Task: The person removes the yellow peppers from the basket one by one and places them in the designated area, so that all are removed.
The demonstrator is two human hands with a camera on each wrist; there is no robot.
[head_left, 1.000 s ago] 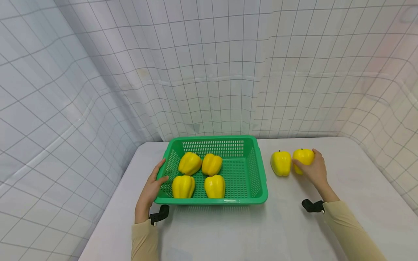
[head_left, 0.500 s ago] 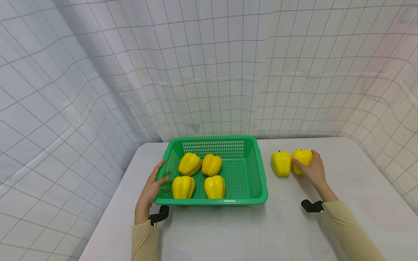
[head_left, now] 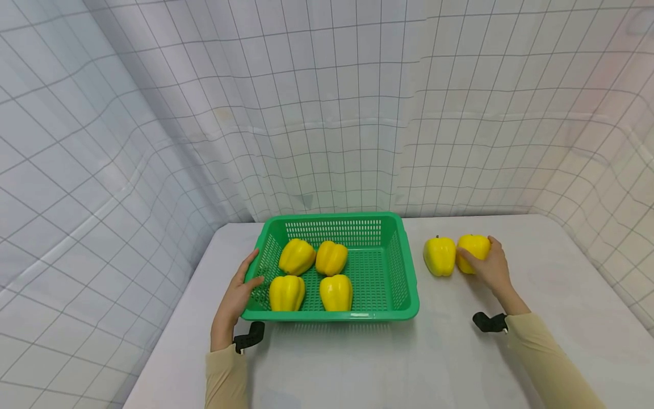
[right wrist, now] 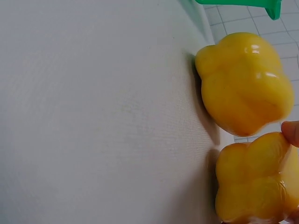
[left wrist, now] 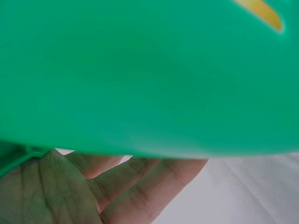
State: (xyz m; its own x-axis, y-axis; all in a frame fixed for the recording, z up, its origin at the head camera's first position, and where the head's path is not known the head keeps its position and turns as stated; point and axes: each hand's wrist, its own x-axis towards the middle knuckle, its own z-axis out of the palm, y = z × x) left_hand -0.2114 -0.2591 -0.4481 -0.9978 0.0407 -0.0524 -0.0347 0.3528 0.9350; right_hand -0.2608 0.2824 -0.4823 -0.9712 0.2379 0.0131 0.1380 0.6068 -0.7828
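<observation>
On the left of the head view, my left hand holds the rim of a green plastic basket, its thumb reaching over the edge. The left wrist view shows its fingers just below the green rim. My right hand grips a yellow bell pepper, thumb on one side and fingers on the other. Right beside it, a second yellow bell pepper stands on the table, stem up. In the right wrist view the held pepper appears close over the tabletop, with one fingertip on it.
Inside the basket, several yellow bell peppers lie toward the left and middle. White cloth covers the table. Behind it and at both sides hangs a white sheet with a grid pattern.
The right hand and its bell pepper have shifted very slightly toward the near side. The left hand, the basket and the other peppers keep their places.
</observation>
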